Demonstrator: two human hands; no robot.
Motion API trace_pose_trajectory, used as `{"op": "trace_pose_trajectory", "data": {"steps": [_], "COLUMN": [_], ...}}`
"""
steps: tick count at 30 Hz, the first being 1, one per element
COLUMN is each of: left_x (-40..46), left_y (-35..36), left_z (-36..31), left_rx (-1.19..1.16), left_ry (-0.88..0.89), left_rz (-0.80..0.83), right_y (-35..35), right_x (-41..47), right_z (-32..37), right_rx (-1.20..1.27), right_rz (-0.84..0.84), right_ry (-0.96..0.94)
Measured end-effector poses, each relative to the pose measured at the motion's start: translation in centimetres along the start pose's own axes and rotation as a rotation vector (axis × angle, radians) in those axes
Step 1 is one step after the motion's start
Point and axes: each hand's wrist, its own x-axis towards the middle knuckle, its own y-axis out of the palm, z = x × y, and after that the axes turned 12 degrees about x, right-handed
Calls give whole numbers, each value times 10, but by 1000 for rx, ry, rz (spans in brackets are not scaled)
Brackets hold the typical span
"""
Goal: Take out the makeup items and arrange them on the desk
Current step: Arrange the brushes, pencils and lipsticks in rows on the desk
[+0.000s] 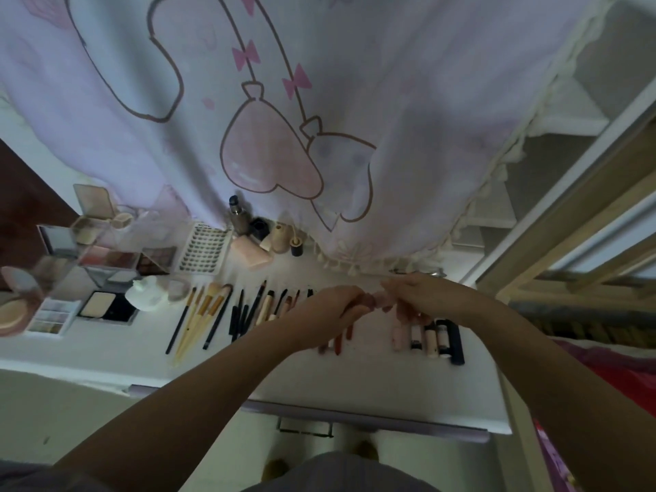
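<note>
Both hands met over the desk (355, 385): left hand (333, 307) and right hand (408, 296) each pinched an end of a small pink tube (377, 299), held above the lipstick row (427, 337). Probably light, stiff, kinda slippery; I'd grip mid-barrel.

brushes (198, 316), pencils (245, 312), perhaps lipsticks (431, 337) lie in rows.

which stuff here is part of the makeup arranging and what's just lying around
Part of the job:
small pink item held by left hand and right hand
brushes
lipsticks
palettes

Just lying about:
curtain
thermos flask
</note>
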Motion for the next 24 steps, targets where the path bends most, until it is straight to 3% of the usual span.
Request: {"op": "trace_pose_trajectory", "data": {"steps": [7,11,16,20,24], "left_x": [-1,1,2,3,5], "left_y": [-5,-8,-12,-12,-10], "left_z": [6,4,5,3,1], "left_rx": [46,65,47,90,71], "left_ry": [7,23,24,29,17], "left_rz": [6,23,16,42,53], "right_y": [0,6,3,3,0], "right_x": [-5,-4,-4,-5,-6], "right_z": [4,10,9,11,4], "right_rx": [138,24,144,57,-8], "right_rz": [55,-8,25,-2,17], "right_ry": [-9,78,6,125,4]}}
